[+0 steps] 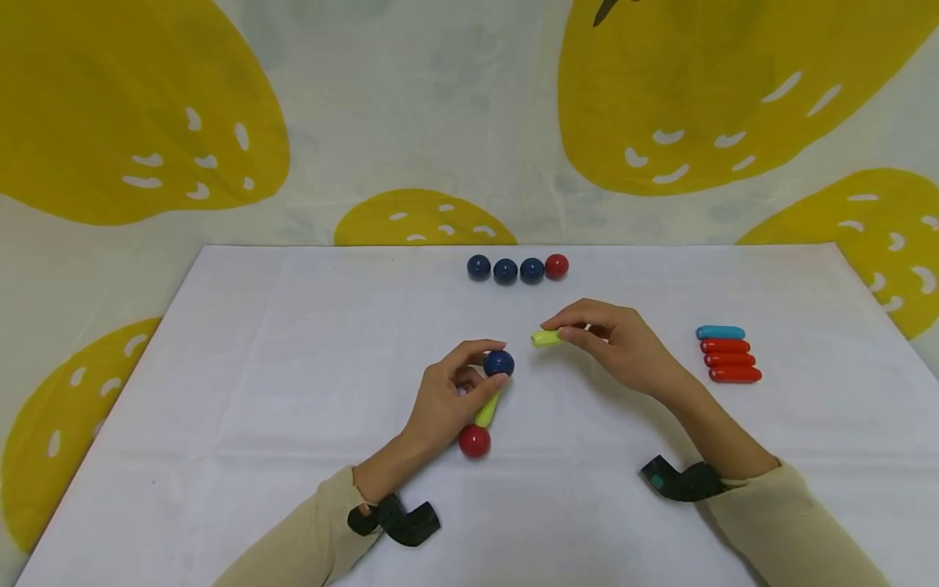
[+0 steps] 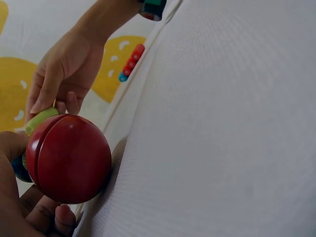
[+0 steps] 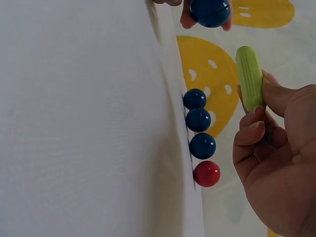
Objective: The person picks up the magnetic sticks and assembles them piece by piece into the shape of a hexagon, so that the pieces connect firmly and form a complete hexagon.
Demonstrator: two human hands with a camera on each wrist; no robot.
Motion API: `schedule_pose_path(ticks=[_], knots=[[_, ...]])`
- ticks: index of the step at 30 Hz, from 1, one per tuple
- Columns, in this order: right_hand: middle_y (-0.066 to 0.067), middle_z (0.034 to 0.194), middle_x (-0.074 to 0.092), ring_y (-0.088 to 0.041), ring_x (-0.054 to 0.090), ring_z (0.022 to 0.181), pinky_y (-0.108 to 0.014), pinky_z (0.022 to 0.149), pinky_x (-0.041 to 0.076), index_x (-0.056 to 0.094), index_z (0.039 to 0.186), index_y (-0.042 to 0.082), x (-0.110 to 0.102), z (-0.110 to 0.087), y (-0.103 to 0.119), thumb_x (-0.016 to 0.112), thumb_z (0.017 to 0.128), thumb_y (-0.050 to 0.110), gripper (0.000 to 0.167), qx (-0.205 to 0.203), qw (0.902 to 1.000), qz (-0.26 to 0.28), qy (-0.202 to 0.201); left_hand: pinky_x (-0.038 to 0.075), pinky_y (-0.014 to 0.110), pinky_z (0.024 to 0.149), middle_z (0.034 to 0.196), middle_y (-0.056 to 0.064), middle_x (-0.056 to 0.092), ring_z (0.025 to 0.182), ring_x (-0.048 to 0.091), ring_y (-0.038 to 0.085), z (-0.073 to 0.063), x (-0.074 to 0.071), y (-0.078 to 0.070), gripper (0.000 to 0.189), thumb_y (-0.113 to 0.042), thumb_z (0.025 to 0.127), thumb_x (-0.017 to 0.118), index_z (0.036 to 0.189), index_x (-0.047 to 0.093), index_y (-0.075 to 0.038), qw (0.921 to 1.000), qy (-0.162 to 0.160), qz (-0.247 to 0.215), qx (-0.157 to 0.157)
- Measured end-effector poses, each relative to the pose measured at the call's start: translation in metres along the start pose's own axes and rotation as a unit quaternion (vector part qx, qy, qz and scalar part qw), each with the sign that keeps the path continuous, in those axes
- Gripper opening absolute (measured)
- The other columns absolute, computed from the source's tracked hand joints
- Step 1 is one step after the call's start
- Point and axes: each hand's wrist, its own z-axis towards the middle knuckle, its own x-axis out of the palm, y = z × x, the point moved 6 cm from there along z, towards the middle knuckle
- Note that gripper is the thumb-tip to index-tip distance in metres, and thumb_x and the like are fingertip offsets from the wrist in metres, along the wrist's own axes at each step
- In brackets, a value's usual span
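In the head view my left hand (image 1: pixel 446 399) grips a dark blue ball (image 1: pixel 499 364) between thumb and fingers. A yellow-green rod (image 1: pixel 487 410) joins that ball to a red ball (image 1: pixel 474 441) nearer me. The red ball (image 2: pixel 74 158) looms large in the left wrist view, a groove around it. My right hand (image 1: pixel 612 342) pinches a second yellow-green rod (image 1: pixel 545 337) by one end, its other end pointing left toward the blue ball, with a gap between them. Fine ridges run along this rod (image 3: pixel 250 79) in the right wrist view.
Along the table's far edge sit several dark blue balls (image 1: pixel 505 271) and one red ball (image 1: pixel 557 266) in a row. On the right lie a light blue rod (image 1: pixel 720 333) and 3 red rods (image 1: pixel 729 359), stacked side by side. A white cloth (image 1: pixel 293 350) covers the table.
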Motion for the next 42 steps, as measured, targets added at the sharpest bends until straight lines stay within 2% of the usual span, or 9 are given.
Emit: schedule_pose_path(ticks=[9,20,26,33,42], knots=[[0.012,0.101,0.064,-0.012,0.055,0.090,-0.027,0.071,0.046,0.072,0.110,0.019,0.014,0.003,0.000,0.064,0.092,0.015,0.020,-0.018,0.9997,0.008,0.016,0.039,0.020,0.053,0.095,0.012,0.064,0.057,0.053,0.011,0.000,0.000,0.002,0.034,-0.002,0.088,0.067,0.121,0.059,0.000,1.0000,0.001,-0.001,0.001],[0.014,0.099,0.063,-0.011,0.055,0.087,-0.026,0.071,0.048,0.072,0.108,0.024,0.025,0.004,0.005,0.065,0.091,0.014,0.020,-0.030,0.9991,0.005,0.029,0.040,0.021,0.053,0.095,0.012,0.065,0.057,0.055,0.016,0.000,0.001,0.000,0.034,0.000,0.088,0.066,0.121,0.058,0.001,0.9999,0.002,-0.003,0.013],[0.014,0.103,0.063,-0.011,0.054,0.089,-0.027,0.072,0.049,0.070,0.111,0.024,0.023,0.004,0.001,0.065,0.092,0.013,0.022,-0.015,0.9990,-0.001,0.043,0.039,0.021,0.052,0.093,0.010,0.065,0.057,0.053,0.014,0.001,0.000,-0.001,0.033,-0.001,0.088,0.067,0.120,0.059,-0.002,0.9999,-0.004,-0.003,0.012],[0.011,0.103,0.063,-0.013,0.054,0.089,-0.026,0.072,0.050,0.069,0.112,0.021,0.024,0.002,0.000,0.069,0.088,0.008,0.027,0.000,0.9983,0.021,0.055,0.040,0.021,0.053,0.094,0.009,0.064,0.058,0.053,0.014,0.001,-0.001,0.001,0.033,-0.002,0.088,0.067,0.120,0.059,-0.004,1.0000,-0.004,0.003,0.003],[0.010,0.102,0.063,-0.013,0.055,0.088,-0.026,0.073,0.050,0.069,0.112,0.020,0.024,0.002,0.000,0.070,0.088,0.009,0.027,0.015,0.9980,0.024,0.057,0.039,0.020,0.053,0.094,0.010,0.064,0.058,0.053,0.013,0.001,-0.001,0.001,0.034,-0.003,0.089,0.067,0.121,0.058,-0.001,1.0000,-0.005,0.001,-0.004]])
